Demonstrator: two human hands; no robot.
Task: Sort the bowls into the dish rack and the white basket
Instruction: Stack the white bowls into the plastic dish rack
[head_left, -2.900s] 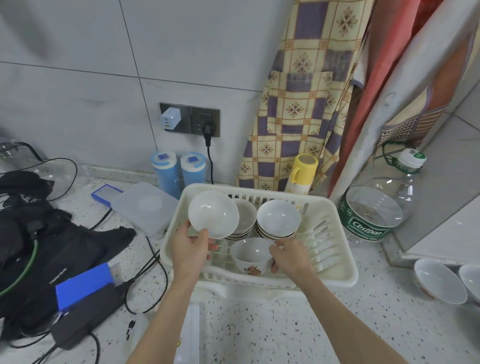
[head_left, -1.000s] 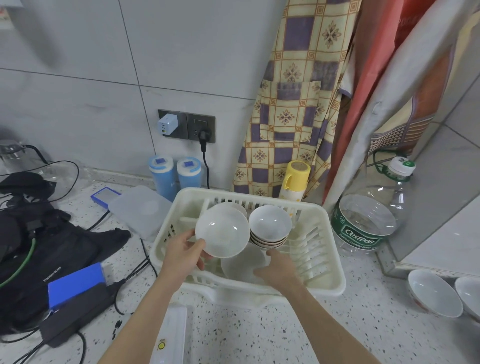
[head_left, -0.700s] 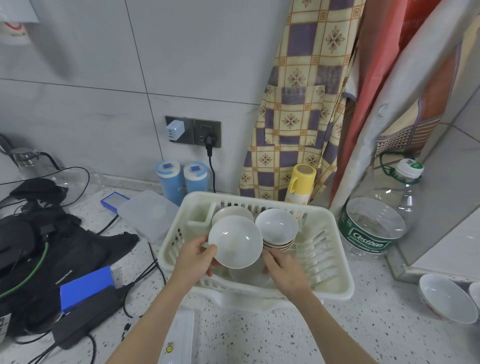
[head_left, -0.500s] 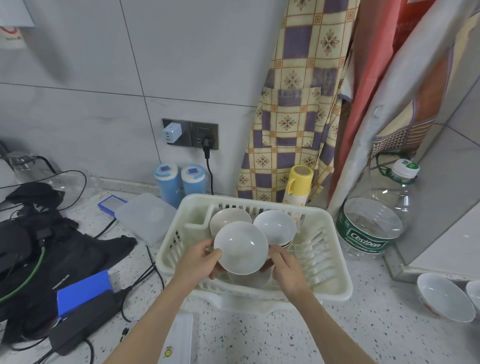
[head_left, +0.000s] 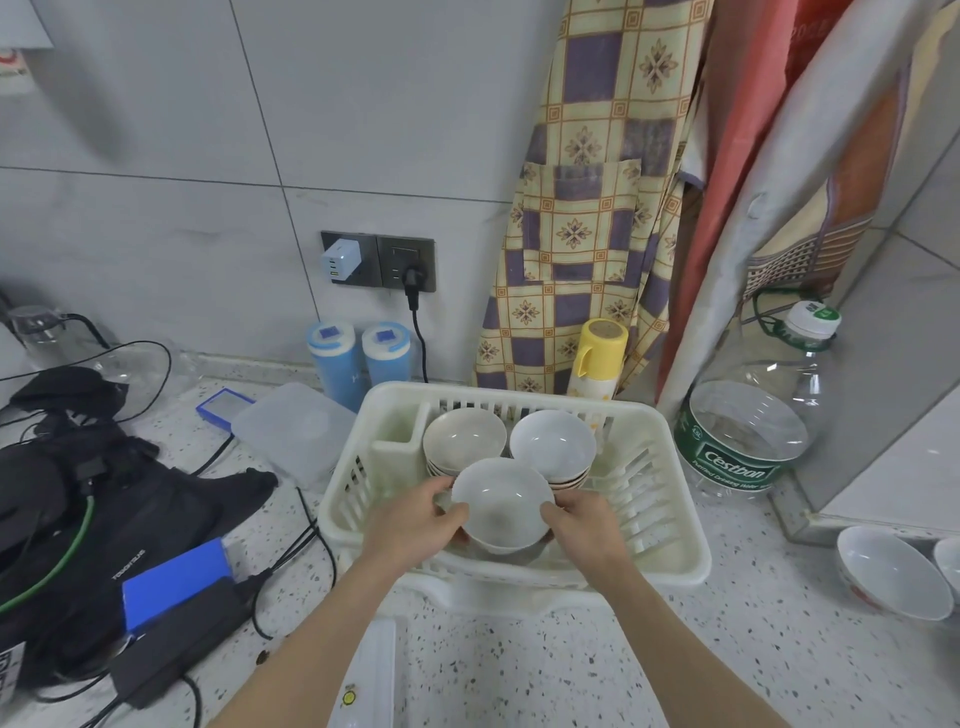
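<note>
White bowl (head_left: 503, 503) between left hand (head_left: 415, 525) and right hand (head_left: 584, 525).

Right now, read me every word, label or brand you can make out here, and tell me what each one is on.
"Cestbon": green label on the large clear plastic water bottle.
Smaller line under it on that label, starting "Purified Drinking Water": partly legible.
Light lettering on the black fabric bag: too blurred to read.
Markings on the two blue cylindrical containers: unreadable.
Red print on the white wall sign: cut off, unreadable.
</note>
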